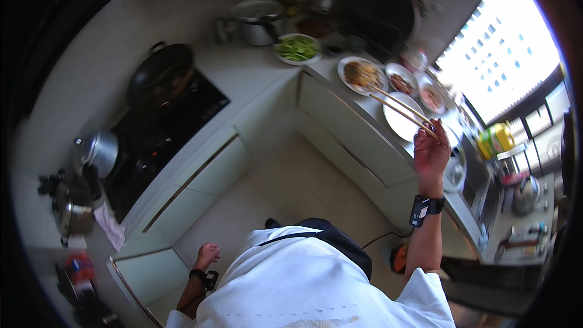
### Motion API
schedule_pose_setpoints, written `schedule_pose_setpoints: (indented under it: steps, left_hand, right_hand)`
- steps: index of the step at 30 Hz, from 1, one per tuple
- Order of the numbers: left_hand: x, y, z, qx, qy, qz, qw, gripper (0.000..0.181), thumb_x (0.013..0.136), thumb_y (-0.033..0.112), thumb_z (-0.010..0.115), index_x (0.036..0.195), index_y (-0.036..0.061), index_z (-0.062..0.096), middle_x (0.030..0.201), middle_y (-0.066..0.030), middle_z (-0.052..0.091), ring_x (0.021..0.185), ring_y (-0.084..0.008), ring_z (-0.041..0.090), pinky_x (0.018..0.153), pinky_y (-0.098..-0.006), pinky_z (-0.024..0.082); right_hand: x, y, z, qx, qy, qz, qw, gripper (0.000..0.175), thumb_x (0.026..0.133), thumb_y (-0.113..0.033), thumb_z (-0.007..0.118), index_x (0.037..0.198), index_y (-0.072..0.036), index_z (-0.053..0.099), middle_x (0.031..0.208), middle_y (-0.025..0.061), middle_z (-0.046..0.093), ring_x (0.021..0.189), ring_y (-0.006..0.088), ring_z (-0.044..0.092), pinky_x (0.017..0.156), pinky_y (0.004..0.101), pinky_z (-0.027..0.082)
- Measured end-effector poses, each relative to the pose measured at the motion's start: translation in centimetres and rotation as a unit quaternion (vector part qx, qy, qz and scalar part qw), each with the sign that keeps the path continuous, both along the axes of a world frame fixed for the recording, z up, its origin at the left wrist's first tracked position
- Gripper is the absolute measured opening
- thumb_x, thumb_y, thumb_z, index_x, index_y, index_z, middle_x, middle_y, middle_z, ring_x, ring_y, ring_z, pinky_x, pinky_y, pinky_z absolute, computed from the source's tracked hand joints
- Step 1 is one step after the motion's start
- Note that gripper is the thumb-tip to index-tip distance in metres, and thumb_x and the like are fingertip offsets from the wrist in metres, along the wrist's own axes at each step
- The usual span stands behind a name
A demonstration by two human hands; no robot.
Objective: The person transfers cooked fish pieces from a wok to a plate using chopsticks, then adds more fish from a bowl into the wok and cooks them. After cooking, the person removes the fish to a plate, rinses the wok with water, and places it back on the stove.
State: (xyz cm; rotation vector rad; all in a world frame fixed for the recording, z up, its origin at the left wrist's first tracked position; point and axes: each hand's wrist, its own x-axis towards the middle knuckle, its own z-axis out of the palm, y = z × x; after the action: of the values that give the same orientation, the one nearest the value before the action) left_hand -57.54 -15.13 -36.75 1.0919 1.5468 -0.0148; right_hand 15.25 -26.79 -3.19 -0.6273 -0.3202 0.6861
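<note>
My right hand (430, 148) grips a pair of wooden chopsticks (401, 106) above the right-hand counter. Their tips point at a plate of brownish-yellow cooked food (362, 74); whether they touch it I cannot tell. Beneath the chopsticks lies a bare white plate (401, 118). Beside it are a small dish of brown food strips (401, 83) and a dish of pink food, likely raw meat (431, 98). Low at my side, away from the counters, hangs my left hand (208, 255). Its fingers look loosely curled, and nothing shows in it.
A dark wok (161, 75) and a pressure cooker (98, 152) stand at the black cooktop (141, 164) on the left. Chopped greens (297, 48) fill a plate in the corner. Right of my hand are a sink (478, 191) and a yellow jug (496, 140).
</note>
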Motion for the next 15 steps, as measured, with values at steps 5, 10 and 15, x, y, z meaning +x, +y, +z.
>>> schedule_pose_setpoints:
  steps: [5, 10, 15]
  left_hand:
    - [-6.9, -3.8, -2.0, -0.043, -0.051, 0.157, 0.985, 0.027, 0.091, 0.013, 0.066, 0.116, 0.0025, 0.068, 0.088, -0.0094, 0.071, 0.071, -0.0198, 0.070, 0.058, -0.0322, 0.058]
    - [-6.9, -12.2, -1.2, -0.010, 0.029, 0.131, 0.991, 0.030, 0.094, 0.014, 0.067, 0.120, -0.0019, 0.064, 0.088, -0.0129, 0.072, 0.067, -0.0237, 0.071, 0.056, -0.0361, 0.059]
    - [-5.0, -17.1, 1.4, -0.013, 0.033, 0.180, 0.983, 0.026, 0.091, 0.013, 0.069, 0.113, -0.0010, 0.069, 0.083, -0.0096, 0.071, 0.065, -0.0189, 0.067, 0.053, -0.0328, 0.055]
  right_hand:
    - [-6.1, 13.5, 2.7, -0.022, -0.064, 0.145, 0.987, 0.024, 0.109, -0.023, 0.054, 0.112, -0.001, 0.064, 0.097, 0.0145, 0.074, 0.083, 0.0236, 0.074, 0.074, 0.0328, 0.063]
    - [-12.6, 25.4, 3.1, -0.029, -0.117, 0.263, 0.957, 0.027, 0.108, -0.026, 0.055, 0.112, -0.001, 0.064, 0.097, 0.0161, 0.075, 0.081, 0.0268, 0.076, 0.073, 0.0356, 0.065]
    - [-19.3, 35.8, 2.0, -0.063, -0.171, 0.309, 0.933, 0.026, 0.108, -0.026, 0.056, 0.117, -0.002, 0.061, 0.100, 0.0192, 0.074, 0.086, 0.0318, 0.077, 0.076, 0.0397, 0.065]
